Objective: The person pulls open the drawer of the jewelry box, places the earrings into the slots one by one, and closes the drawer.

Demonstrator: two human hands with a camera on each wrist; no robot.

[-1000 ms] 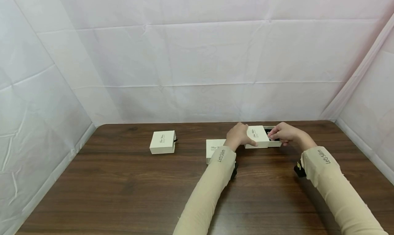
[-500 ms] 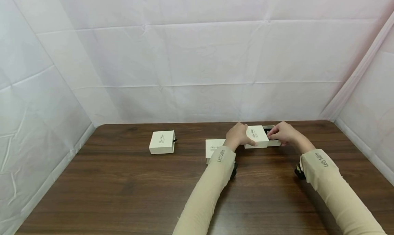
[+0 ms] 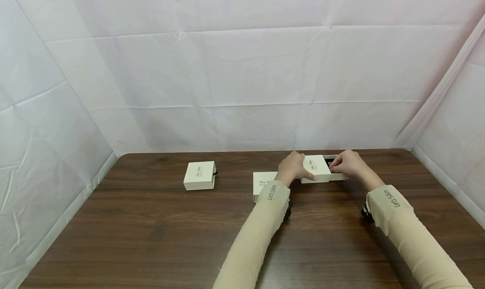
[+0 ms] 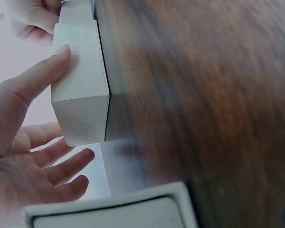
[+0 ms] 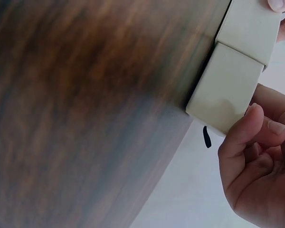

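Your left hand (image 3: pixel 293 166) held the white sleeve (image 3: pixel 317 168) of a slide box at the far right of the table (image 3: pixel 159 234), thumb on its near side and fingers spread behind it. Your right hand (image 3: pixel 349 163) gripped the partly pulled-out drawer (image 3: pixel 335 176), fingers curled over its dark inside. Two more white boxes (image 3: pixel 199 175) lay to the left, one (image 3: pixel 262 183) just beside your left wrist.

**White sheeting round a dark wooden table**

A dark brown wooden table (image 3: pixel 151 238) with a rounded far-left corner fills the lower part of the head view; creased white sheeting (image 3: pixel 242 70) hangs behind it as a back wall; more white fabric closes the left side (image 3: pixel 41 154) and the right side (image 3: pixel 454 154); the light is even and soft, with faint shadows.
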